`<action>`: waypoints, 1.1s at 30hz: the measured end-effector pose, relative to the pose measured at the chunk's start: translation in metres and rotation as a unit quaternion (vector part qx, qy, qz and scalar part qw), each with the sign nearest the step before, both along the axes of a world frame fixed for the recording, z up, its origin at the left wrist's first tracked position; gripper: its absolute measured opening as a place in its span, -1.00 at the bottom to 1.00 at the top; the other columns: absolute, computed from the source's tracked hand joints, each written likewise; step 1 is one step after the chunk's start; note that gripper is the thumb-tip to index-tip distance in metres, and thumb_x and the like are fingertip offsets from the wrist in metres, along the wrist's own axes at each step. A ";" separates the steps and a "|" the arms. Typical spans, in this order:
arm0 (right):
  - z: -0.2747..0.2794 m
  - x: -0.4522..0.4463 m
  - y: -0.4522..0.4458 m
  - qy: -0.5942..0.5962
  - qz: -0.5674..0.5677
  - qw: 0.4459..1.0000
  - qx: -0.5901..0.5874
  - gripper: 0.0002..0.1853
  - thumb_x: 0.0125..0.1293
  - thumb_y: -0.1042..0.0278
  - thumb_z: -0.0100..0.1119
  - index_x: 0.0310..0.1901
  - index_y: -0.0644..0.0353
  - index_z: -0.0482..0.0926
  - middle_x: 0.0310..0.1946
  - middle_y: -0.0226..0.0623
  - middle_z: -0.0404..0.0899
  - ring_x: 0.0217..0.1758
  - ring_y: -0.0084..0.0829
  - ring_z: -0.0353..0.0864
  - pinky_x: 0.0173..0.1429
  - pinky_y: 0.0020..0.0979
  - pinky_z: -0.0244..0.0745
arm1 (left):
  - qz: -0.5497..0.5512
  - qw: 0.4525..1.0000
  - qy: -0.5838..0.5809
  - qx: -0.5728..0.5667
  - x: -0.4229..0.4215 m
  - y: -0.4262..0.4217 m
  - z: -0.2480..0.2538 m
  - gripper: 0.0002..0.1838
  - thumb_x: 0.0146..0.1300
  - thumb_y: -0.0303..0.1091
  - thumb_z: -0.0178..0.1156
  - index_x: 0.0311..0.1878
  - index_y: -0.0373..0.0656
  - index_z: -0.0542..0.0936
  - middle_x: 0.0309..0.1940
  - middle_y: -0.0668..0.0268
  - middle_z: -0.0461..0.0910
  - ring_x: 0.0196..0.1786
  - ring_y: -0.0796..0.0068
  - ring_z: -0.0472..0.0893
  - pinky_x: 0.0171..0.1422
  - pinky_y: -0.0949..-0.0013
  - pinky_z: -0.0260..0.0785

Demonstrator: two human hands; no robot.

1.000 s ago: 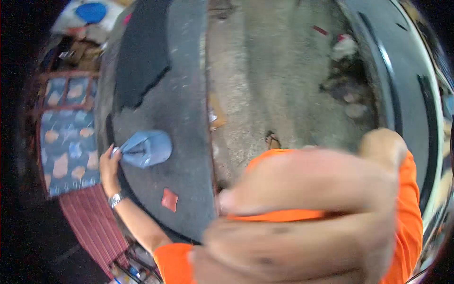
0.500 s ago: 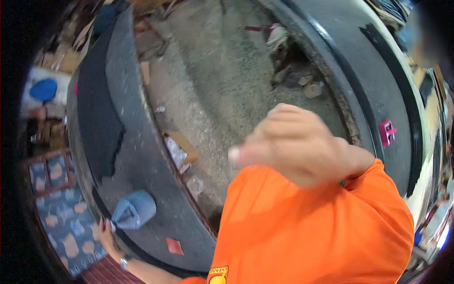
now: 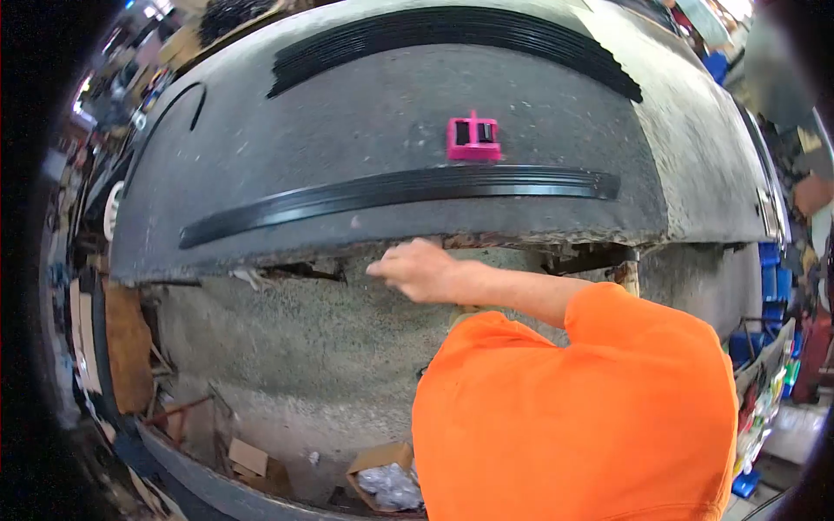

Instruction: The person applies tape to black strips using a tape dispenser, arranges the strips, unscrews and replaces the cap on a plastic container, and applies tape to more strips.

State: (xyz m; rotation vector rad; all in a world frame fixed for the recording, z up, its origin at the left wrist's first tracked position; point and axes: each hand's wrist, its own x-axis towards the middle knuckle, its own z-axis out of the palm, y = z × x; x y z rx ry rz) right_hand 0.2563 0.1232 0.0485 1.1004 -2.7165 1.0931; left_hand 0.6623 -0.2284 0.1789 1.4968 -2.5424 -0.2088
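My right hand [image 3: 410,267] is in front of the near edge of a grey worktable, above the floor. Its fingers look loosely curled together, and nothing shows in them. No watch is on this wrist. On the table beyond the hand lies a flat bundle of long black strips [image 3: 400,190], slightly curved by the lens. Just behind the strips stands a small bright pink holder [image 3: 473,139] with dark parts in it. A wider stack of black strips [image 3: 452,28] stretches along the far side. My left hand is out of view.
The grey worktable [image 3: 347,108] has a rough, worn near edge. A thin black strip [image 3: 165,117] curls at its left. On the floor stands an open cardboard box [image 3: 382,456] with clear plastic inside. Blue things [image 3: 776,278] are stacked at the right.
My view has swung round to face the table with the pink holder. My left hand and the bluish plastic bag it touched have left the view. My right hand is nearer the table edge.
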 end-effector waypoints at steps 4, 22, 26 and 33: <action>-0.008 -0.046 0.101 -0.006 -0.198 0.980 0.020 -0.58 0.26 0.34 0.26 0.17 0.19 0.56 -0.11 -0.05 0.68 0.01 0.02 0.66 0.07 0.00 0.57 | -0.172 0.911 0.035 0.374 -0.140 0.006 -0.123 -0.40 0.42 -0.39 0.22 0.44 -0.44 0.34 0.25 -0.02 0.53 0.17 0.30 0.57 0.26 0.29 0.43; -0.036 -0.118 0.149 -0.125 -0.375 0.914 0.087 -0.47 0.38 0.22 0.19 0.34 0.15 0.44 -0.06 0.00 0.71 -0.01 0.02 0.70 0.06 -0.01 0.57 | -0.604 0.718 0.015 0.345 -0.485 0.184 -0.131 -0.61 0.34 -0.45 0.28 0.22 -0.26 0.59 -0.01 0.13 0.65 -0.03 0.26 0.67 0.12 0.24 0.49; -0.027 -0.100 0.148 -0.088 -0.406 0.907 0.061 -0.58 0.36 0.24 0.18 0.21 0.17 0.56 -0.03 -0.03 0.70 0.05 -0.01 0.69 0.14 -0.03 0.56 | -0.650 0.664 0.012 0.370 -0.522 0.186 -0.131 -0.65 0.34 -0.46 0.27 0.18 -0.27 0.61 0.00 0.13 0.66 -0.03 0.24 0.67 0.15 0.24 0.49; -0.037 -0.044 0.128 -0.088 -0.489 0.855 0.146 -0.60 0.20 0.28 0.37 0.10 0.04 0.64 0.05 -0.30 0.57 0.18 -0.21 0.53 0.14 -0.14 0.44 | -0.738 0.589 0.036 0.327 -0.566 0.206 -0.159 -0.69 0.35 -0.49 0.23 0.14 -0.28 0.63 0.19 0.05 0.57 0.25 0.04 0.56 0.31 0.12 0.42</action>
